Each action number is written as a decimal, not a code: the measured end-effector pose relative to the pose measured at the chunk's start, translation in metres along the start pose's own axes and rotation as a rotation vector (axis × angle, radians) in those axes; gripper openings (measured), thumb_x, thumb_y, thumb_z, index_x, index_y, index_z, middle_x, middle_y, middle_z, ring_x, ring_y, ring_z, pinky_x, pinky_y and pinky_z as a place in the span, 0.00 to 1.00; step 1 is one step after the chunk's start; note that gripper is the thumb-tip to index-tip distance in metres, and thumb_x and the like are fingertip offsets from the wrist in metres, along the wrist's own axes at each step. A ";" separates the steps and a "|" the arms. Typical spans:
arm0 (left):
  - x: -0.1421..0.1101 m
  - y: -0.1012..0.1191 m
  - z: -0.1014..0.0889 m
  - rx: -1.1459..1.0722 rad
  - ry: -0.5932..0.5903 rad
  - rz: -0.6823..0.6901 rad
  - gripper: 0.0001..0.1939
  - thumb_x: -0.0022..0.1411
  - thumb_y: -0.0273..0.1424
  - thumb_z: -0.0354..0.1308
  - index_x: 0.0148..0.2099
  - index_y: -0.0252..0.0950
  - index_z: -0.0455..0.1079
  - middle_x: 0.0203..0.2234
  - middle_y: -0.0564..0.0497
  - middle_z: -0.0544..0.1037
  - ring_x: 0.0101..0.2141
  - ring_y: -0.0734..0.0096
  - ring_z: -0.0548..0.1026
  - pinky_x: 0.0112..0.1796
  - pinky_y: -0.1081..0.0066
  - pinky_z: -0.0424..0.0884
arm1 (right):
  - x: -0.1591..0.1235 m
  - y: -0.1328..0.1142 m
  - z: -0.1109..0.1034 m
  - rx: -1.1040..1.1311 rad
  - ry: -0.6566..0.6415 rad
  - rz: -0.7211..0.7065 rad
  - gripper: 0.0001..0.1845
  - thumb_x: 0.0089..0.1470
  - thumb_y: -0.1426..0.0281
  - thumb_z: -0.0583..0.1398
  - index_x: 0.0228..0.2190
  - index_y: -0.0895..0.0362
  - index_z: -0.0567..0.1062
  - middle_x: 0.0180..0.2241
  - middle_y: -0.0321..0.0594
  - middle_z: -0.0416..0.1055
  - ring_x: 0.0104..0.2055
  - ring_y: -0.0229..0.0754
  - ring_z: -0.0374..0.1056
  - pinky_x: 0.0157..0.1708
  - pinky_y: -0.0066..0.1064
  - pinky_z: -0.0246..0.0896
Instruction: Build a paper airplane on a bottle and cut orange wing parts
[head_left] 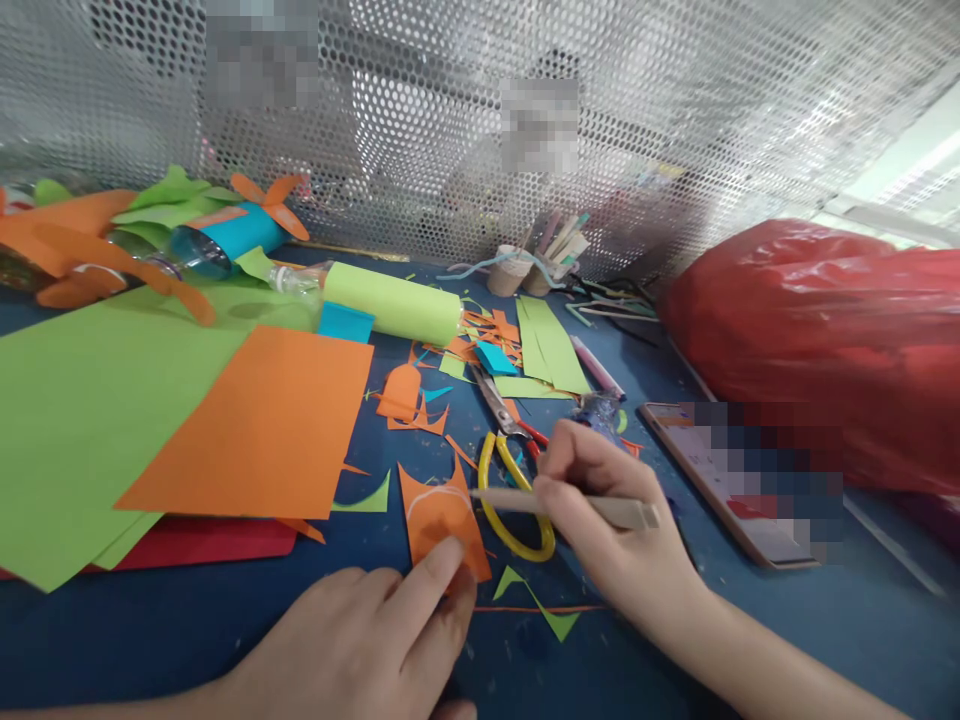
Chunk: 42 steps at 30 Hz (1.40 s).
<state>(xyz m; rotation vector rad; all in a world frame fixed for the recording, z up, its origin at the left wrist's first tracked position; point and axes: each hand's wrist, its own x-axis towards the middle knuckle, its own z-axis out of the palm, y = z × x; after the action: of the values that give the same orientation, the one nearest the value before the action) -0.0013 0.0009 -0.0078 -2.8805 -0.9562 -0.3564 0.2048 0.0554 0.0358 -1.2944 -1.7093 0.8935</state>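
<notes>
A small piece of orange paper (439, 520) with two pointed upper corners and a white curved line lies on the blue table. My left hand (360, 635) holds it down, fingertips pressed on its lower part. In my right hand (600, 500) is a beige pen (517, 498), pinched between thumb and fingers. The pen's tip is at the right end of the white curve. Beneath the pen and partly behind my right hand lie scissors (487, 510) with yellow and red handles. Green paper scraps (559, 622) are close to both hands.
Left are large green sheets (112, 400), an orange sheet (262, 430) and red paper (195, 543). Behind stand paper-wrapped bottles (397, 302) and cups of sticks (510, 270). A phone (720, 480) and red plastic bag (810, 340) are right; a perforated metal screen (420, 120) closes the back.
</notes>
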 end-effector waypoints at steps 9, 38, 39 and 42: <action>-0.004 -0.010 -0.008 -0.576 0.319 -0.402 0.23 0.65 0.22 0.42 0.60 0.45 0.56 0.50 0.49 0.77 0.49 0.61 0.76 0.49 0.66 0.74 | 0.004 0.002 0.002 0.194 0.110 -0.063 0.08 0.58 0.71 0.57 0.27 0.54 0.66 0.19 0.27 0.63 0.19 0.31 0.52 0.17 0.24 0.46; 0.015 -0.033 -0.003 -0.910 0.122 -0.560 0.08 0.66 0.32 0.53 0.48 0.46 0.64 0.37 0.54 0.83 0.40 0.62 0.82 0.40 0.68 0.78 | 0.001 0.001 0.007 0.452 -0.269 0.312 0.18 0.52 0.58 0.65 0.26 0.55 0.65 0.16 0.34 0.74 0.15 0.30 0.62 0.16 0.20 0.57; 0.014 -0.033 -0.002 -0.886 0.141 -0.552 0.10 0.66 0.32 0.53 0.50 0.46 0.63 0.37 0.54 0.83 0.39 0.62 0.82 0.39 0.67 0.78 | 0.002 0.001 0.007 0.465 -0.274 0.344 0.18 0.51 0.58 0.66 0.25 0.55 0.65 0.17 0.34 0.75 0.15 0.30 0.64 0.15 0.19 0.58; 0.011 -0.028 0.003 -0.795 0.227 -0.502 0.14 0.66 0.31 0.52 0.53 0.47 0.59 0.39 0.54 0.83 0.39 0.63 0.82 0.40 0.69 0.78 | 0.003 0.000 0.007 0.466 -0.279 0.383 0.20 0.49 0.56 0.67 0.24 0.55 0.66 0.16 0.34 0.75 0.14 0.31 0.65 0.16 0.20 0.60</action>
<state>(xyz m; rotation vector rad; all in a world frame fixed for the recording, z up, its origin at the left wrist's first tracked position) -0.0090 0.0307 -0.0073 -3.0393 -1.8151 -1.3394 0.1976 0.0581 0.0336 -1.2278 -1.3465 1.6519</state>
